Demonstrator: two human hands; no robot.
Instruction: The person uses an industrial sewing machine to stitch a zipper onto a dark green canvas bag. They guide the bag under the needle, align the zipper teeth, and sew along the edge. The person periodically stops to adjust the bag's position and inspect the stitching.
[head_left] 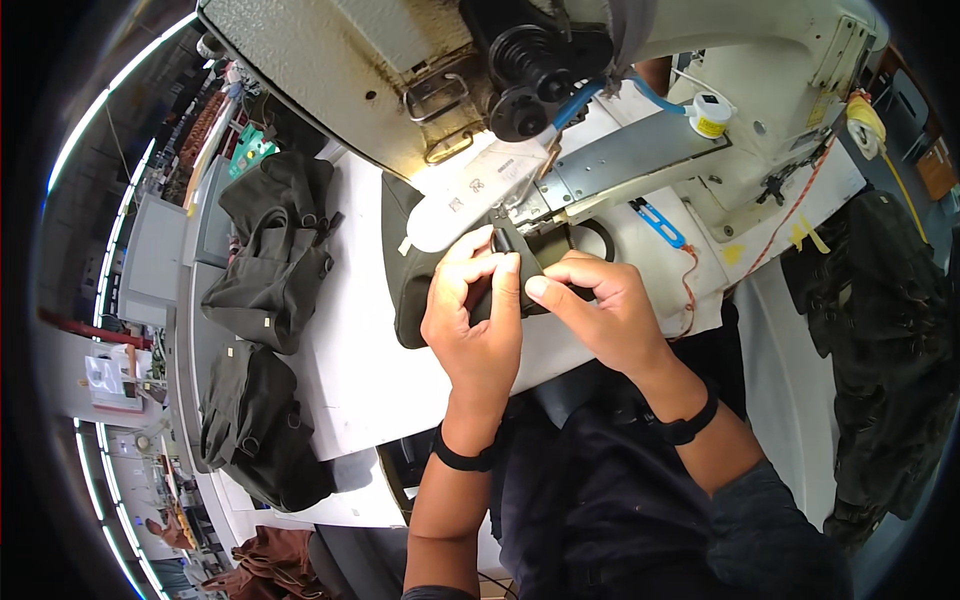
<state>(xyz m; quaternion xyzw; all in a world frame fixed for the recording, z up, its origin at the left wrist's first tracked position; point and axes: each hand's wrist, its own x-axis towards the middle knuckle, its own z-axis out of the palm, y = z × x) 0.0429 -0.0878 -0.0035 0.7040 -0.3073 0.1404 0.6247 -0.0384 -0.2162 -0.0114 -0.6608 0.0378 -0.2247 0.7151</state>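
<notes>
Seen from the head camera, both hands meet over a dark olive fabric piece [415, 290] that lies on the white bench [350, 370] right under the head of a sewing machine [700, 60]. The left hand [478, 310] pinches a small black strap [503, 243] at the upper edge of the piece — thumb and forefinger are clamped together on it, the other fingers curled against the cloth. The right hand [600, 305] rests just beside it, its thumb pressed flat on the fabric and its fingers folded down over the cloth edge, gripping it; the two hands almost touch. Each wrist wears a black band. The fabric runs from the hands up under the machine's metal plate [630, 155], where a white curved guard [450, 215] sits just above the left fingers. Blue snips [658, 224] lie on the bench to the right of the plate, with an orange cord [690, 285] trailing down from them. A small white-and-yellow spool [710, 113] stands on the machine bed farther back. To the left, well apart from the hands, two heaps of dark finished bags rest on the bench — one heap [275, 245] near the back, another heap [255, 425] nearer the front edge. More dark cloth [880, 330] hangs at the far right, off the bench. The person's dark clothing fills the lower middle of the view.
</notes>
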